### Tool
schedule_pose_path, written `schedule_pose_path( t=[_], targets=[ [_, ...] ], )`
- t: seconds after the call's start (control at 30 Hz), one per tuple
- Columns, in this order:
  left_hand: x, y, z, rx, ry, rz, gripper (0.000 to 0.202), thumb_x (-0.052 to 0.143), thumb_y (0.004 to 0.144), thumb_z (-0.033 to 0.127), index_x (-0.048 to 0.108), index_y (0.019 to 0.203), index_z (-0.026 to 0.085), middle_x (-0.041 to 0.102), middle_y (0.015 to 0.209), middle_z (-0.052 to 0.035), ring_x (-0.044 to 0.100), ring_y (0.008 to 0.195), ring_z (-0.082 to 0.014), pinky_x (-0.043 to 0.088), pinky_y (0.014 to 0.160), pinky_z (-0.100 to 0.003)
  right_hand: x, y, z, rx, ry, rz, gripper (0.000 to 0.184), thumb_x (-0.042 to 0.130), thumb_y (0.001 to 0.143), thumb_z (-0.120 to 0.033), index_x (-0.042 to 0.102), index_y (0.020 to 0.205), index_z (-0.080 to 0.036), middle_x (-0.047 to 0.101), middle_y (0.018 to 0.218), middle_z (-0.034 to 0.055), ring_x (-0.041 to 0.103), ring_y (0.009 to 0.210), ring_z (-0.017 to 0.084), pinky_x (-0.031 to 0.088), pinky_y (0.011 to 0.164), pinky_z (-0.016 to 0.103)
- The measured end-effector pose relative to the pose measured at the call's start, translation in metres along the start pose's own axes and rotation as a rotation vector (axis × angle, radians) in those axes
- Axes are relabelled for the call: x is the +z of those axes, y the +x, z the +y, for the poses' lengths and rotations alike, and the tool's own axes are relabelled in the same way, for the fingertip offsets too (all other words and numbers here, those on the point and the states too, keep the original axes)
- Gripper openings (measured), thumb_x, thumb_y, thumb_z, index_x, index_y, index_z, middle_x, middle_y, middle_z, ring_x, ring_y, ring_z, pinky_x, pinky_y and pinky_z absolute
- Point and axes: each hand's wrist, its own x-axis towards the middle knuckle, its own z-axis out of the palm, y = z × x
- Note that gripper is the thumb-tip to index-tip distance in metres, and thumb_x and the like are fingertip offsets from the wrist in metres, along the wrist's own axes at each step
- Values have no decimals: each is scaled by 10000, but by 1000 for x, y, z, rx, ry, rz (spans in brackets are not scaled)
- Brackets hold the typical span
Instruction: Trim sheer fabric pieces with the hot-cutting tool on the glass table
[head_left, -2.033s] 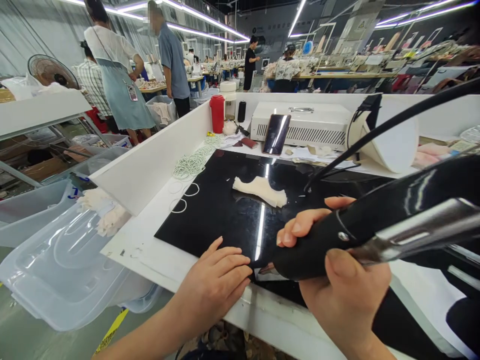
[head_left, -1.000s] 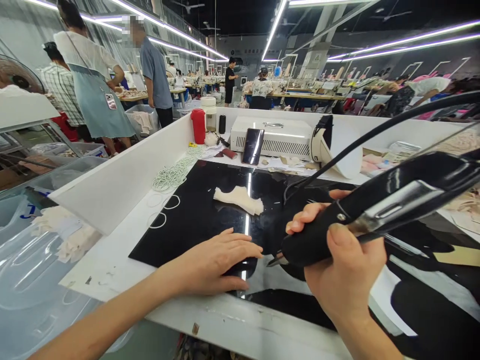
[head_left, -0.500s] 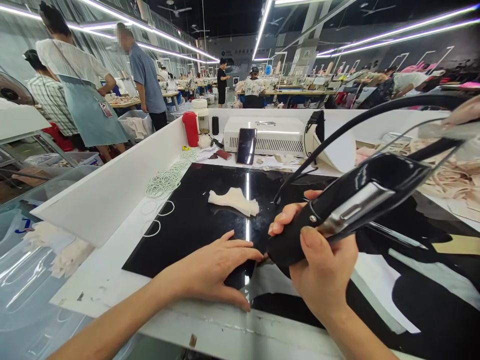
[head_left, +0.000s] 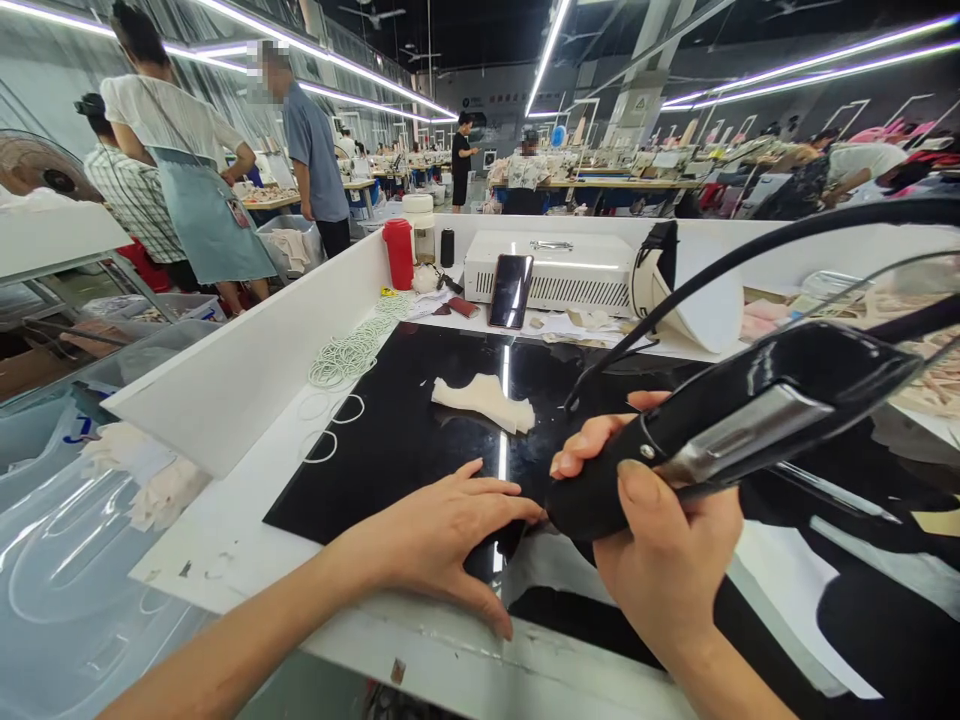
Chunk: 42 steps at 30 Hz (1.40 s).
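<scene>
My right hand [head_left: 667, 540] is wrapped around a black corded hand tool [head_left: 720, 430] with a silver lever along its side. The tool slants down to the left, and its working tip is hidden near my left fingertips. My left hand [head_left: 457, 535] lies with fingers spread on a glossy black sheet [head_left: 375, 480], its index fingertip close to the tool's lower end. Dark film or thin material [head_left: 555, 565] lies under and between the hands. Beyond them, a cream soft piece [head_left: 484, 398] with curved edges rests on the sheet.
White walls [head_left: 247, 380] border the table. A phone [head_left: 511, 292], a white vented box [head_left: 555, 265] and a red cup [head_left: 398, 255] stand at the back. Pale green bands [head_left: 345, 355] lie left. A silver pen-like tool [head_left: 836, 490] and white paper [head_left: 802, 600] lie right. Several people are beyond.
The view has turned slightly left, so everything sits further right. What looks like fingers at the upper right edge is no longer visible. My hands keep nearly the same position on the sheet.
</scene>
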Motion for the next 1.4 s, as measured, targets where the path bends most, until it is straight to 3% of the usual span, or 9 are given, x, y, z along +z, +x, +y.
schedule_pose_path(
  t=[0.27, 0.47, 0.6, 0.8, 1.07, 1.17, 1.27, 1.4],
  targets=[
    [1, 2, -2, -8, -10, -1, 864, 895, 796, 527, 508, 1522, 259, 561, 1572, -136, 474, 1510, -338, 134, 1324, -585, -2, -7, -5, 27, 47, -26, 455, 850, 854, -429, 636, 1235, -305, 637, 854, -22, 611, 726, 168, 594, 686, 322],
    [0, 5, 1, 6, 20, 11, 770, 893, 801, 498, 555, 1448, 251, 623, 1501, -118, 527, 1468, -319, 178, 1320, -544, -1, -8, -5, 31, 20, -63, 348, 820, 898, -425, 648, 1180, -315, 637, 844, -28, 619, 722, 157, 593, 701, 319],
    [-1, 4, 3, 2, 23, 15, 756, 895, 807, 467, 563, 1453, 257, 619, 1509, -112, 521, 1474, -307, 174, 1323, -543, 2, -10, -8, 46, 61, -82, 406, 826, 883, -458, 636, 1212, -315, 621, 856, -23, 603, 722, 160, 597, 682, 322],
    [0, 4, 2, -17, 37, -32, 1028, 893, 814, 447, 322, 1660, 316, 542, 1598, -113, 393, 1566, -311, 133, 1325, -602, 6, -20, -12, 67, 80, -144, 415, 812, 889, -443, 603, 1226, -321, 609, 854, -24, 599, 711, 166, 601, 670, 330],
    [0, 5, 1, -11, 23, -41, 1053, 887, 820, 443, 286, 1675, 313, 477, 1646, -133, 367, 1578, -338, 115, 1321, -633, 7, -21, -10, 62, 52, -162, 355, 764, 939, -432, 584, 1222, -316, 614, 841, -27, 612, 708, 170, 602, 704, 359],
    [-1, 2, 2, 5, 3, 7, 886, 882, 840, 415, 428, 1590, 283, 426, 1677, -137, 387, 1566, -340, 148, 1315, -643, 6, -17, -10, 63, 68, -150, 375, 790, 913, -414, 602, 1222, -316, 623, 856, -28, 615, 724, 167, 606, 718, 354],
    [-3, -1, 3, 20, 29, 43, 459, 856, 880, 368, 662, 1272, 230, 445, 1659, -138, 412, 1548, -334, 197, 1309, -625, 3, -9, -14, 41, 77, -79, 429, 841, 861, -434, 630, 1209, -300, 640, 842, -29, 616, 714, 157, 601, 704, 318],
    [-7, -4, -4, 66, 117, 65, 71, 746, 975, 269, 717, 1001, 209, 514, 1602, -121, 466, 1503, -323, 230, 1298, -617, -5, 7, -22, -12, 78, 14, 431, 886, 796, -413, 669, 1143, -278, 681, 786, -31, 631, 659, 155, 586, 638, 289]
  ],
)
